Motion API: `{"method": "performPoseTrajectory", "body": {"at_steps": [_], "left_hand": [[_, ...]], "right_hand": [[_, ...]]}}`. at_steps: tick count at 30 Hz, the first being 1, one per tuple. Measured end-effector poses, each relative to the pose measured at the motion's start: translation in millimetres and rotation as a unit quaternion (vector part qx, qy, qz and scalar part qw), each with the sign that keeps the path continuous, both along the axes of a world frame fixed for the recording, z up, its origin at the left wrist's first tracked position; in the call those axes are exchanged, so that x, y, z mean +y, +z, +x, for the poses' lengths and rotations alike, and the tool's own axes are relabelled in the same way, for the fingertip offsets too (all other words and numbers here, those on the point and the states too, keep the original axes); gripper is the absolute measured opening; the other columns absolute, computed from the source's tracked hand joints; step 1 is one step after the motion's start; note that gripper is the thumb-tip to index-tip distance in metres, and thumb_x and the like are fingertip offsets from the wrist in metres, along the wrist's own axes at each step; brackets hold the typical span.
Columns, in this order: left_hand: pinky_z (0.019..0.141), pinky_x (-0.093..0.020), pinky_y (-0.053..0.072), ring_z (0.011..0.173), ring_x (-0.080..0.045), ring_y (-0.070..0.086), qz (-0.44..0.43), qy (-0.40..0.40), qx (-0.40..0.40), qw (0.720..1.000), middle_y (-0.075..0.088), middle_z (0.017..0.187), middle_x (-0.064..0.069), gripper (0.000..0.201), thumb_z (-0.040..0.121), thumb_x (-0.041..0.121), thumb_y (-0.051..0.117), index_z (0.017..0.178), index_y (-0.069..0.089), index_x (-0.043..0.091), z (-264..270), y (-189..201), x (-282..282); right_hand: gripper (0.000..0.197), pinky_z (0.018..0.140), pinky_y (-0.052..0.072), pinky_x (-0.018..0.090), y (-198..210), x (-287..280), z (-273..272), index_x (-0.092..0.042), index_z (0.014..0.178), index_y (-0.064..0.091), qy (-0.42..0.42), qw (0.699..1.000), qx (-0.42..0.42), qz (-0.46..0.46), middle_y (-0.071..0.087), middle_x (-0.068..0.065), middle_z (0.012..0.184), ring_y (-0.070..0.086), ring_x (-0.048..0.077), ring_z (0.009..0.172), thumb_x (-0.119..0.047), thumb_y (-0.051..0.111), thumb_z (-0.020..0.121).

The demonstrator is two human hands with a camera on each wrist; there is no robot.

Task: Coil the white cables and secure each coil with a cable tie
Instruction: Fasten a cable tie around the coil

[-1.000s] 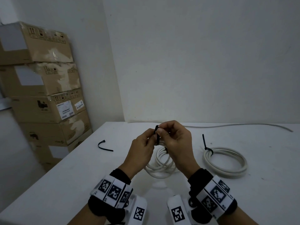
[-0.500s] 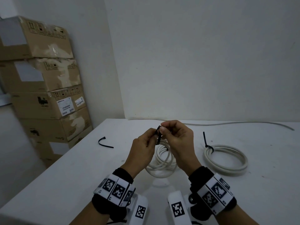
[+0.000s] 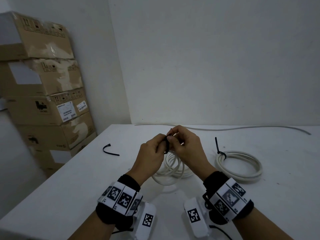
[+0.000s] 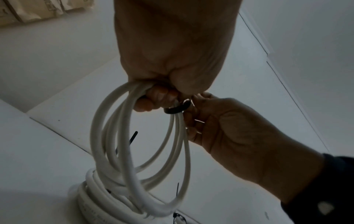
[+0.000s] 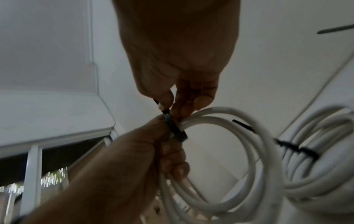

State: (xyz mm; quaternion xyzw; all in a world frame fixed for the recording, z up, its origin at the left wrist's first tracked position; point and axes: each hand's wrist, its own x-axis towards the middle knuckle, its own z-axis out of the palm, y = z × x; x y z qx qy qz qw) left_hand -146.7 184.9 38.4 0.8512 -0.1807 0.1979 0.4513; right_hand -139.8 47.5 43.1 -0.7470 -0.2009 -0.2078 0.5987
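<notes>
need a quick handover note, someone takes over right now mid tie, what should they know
Left hand grips the loose white cable coil at its top, lifted off the white table.
Right hand pinches the black cable tie wrapped round that bundle.
Done: a second white coil lies tied on the table to the right.
Left: cinch this tie; then the straight white cable by the wall, with the spare black tie on the left.
</notes>
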Motion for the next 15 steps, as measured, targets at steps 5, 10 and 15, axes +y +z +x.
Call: {"method": "performPoseTrajectory", "body": {"at_steps": [5,10,15], "left_hand": [[0.053,-0.025,0.04,0.051,-0.008,0.044,-0.034,-0.035,0.041,0.998,0.057,0.061,0.012,0.025,0.101,0.015,0.041,0.098,0.066,0.016,0.7,3.0,0.2],[0.049,-0.026,0.026,0.048,-0.009,0.029,-0.128,-0.097,0.136,0.977,0.045,0.05,0.015,0.028,0.103,0.013,0.036,0.095,0.063,0.014,-6.8,1.3,1.4],[0.05,-0.028,0.024,0.05,-0.01,0.028,-0.168,-0.122,0.193,0.959,0.036,0.053,0.008,0.025,0.104,0.018,0.037,0.101,0.061,0.02,-11.3,5.1,2.0]], "right_hand": [[0.006,0.064,0.042,0.017,-1.8,-1.8,5.9,-0.02,0.083,0.061,-0.083,0.98,-0.137,-0.115,0.056,-0.017,0.078,0.055,0.003,0.073,-0.021,0.057,0.086],[0.008,0.064,0.034,0.01,7.5,-6.7,7.6,-0.016,0.08,0.061,-0.038,0.975,-0.164,-0.145,0.052,-0.02,0.072,0.051,0.006,0.072,-0.021,0.055,0.083],[0.01,0.075,0.043,0.032,21.4,-4.5,10.1,-0.026,0.073,0.057,-0.048,0.976,-0.16,-0.139,0.053,-0.023,0.067,0.049,0.003,0.068,-0.025,0.057,0.083]]}}
